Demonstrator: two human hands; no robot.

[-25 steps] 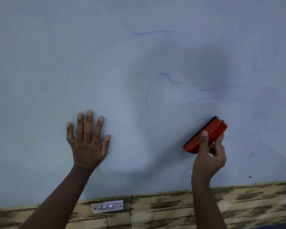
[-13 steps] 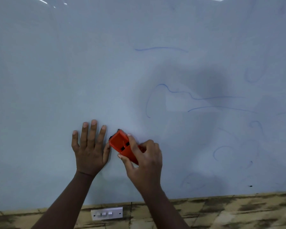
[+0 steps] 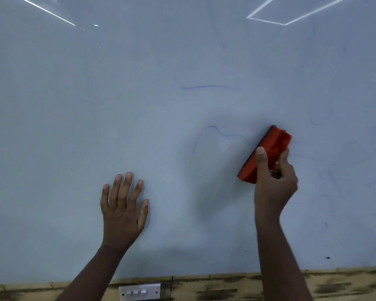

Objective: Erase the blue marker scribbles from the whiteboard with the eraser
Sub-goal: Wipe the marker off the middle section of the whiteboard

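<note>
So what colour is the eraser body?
Orange-red, with a dark pad edge; the eraser shows clearly in the head view.

Right hand [image 3: 274, 183] holds eraser [image 3: 264, 154]

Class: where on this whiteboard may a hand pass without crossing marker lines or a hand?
Free: the broad patch left of and above the left hand. Crowded: between that hand and the eraser gripped by the right hand, where blue scribbles remain, and fainter traces lie right of the eraser.
</note>
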